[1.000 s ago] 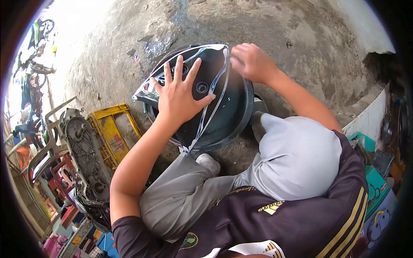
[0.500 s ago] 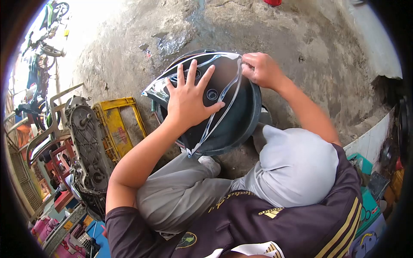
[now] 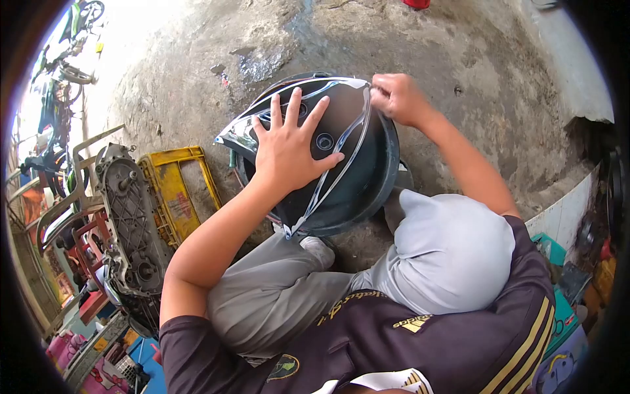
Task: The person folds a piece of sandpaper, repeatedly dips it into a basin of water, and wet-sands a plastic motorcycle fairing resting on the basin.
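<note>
A dark panel with glossy, clear-looking edges (image 3: 341,108) lies across a round black basin (image 3: 387,177) on the ground. My left hand (image 3: 285,148) rests flat on the panel with its fingers spread, beside a round fitting (image 3: 324,141). At the panel's upper right corner is my right hand (image 3: 392,98), its fingers curled together and slightly blurred. Whatever those fingers may hold is hidden.
A yellow crate (image 3: 174,190) and a metal engine casing (image 3: 131,217) stand at the left. Motorcycles (image 3: 65,85) are at the far left. A red object (image 3: 417,4) sits at the top edge, and a teal case (image 3: 551,249) at the right.
Since a second ago the view has shifted, bringing the red object into sight at the top. My right hand has moved slightly about the panel's corner; my left hand stays flat on the panel.
</note>
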A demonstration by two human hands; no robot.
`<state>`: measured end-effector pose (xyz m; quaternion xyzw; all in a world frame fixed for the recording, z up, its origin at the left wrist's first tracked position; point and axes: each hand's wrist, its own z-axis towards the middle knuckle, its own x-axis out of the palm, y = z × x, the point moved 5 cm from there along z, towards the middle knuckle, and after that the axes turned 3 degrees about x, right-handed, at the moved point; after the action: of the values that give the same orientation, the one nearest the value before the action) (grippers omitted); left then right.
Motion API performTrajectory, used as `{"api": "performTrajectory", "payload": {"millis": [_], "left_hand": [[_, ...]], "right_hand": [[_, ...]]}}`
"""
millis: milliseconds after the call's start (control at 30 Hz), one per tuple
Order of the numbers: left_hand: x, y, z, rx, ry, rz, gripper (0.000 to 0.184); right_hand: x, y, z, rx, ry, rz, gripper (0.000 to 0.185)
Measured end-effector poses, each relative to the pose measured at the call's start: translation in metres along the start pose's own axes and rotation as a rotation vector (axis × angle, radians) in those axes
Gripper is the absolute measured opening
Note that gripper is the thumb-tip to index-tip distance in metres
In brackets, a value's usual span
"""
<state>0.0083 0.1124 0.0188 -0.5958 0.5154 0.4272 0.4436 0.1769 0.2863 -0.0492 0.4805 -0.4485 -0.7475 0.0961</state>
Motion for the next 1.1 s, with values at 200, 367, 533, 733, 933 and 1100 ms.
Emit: {"api": "performTrajectory", "payload": {"millis": [200,367,533,733,933,1100], "left_hand": [[0.000,0.001,-0.001,0.008,-0.020,-0.003,0.103],[0.001,0.000,-0.002,0.009,-0.020,0.017,0.103],[0.002,0.000,-0.001,0.014,-0.012,0.014,0.103],[0.004,0.001,-0.001,0.012,-0.016,-0.005,0.103],[0.004,0.001,-0.001,0.022,-0.022,-0.006,0.103],[0.008,0.001,-0.002,0.024,-0.025,-0.010,0.103]], "right_hand": [[0.004,0.013,-0.009,-0.060,0.014,-0.022,0.020],[0.005,0.000,-0.007,0.065,0.042,-0.051,0.019],[0.002,-0.005,-0.003,0.037,-0.013,-0.043,0.022],[0.007,0.009,-0.015,-0.139,0.012,-0.008,0.019],[0.010,0.037,-0.020,-0.170,0.082,-0.161,0.021],[0.003,0.032,-0.015,-0.217,0.044,-0.344,0.021]]}}
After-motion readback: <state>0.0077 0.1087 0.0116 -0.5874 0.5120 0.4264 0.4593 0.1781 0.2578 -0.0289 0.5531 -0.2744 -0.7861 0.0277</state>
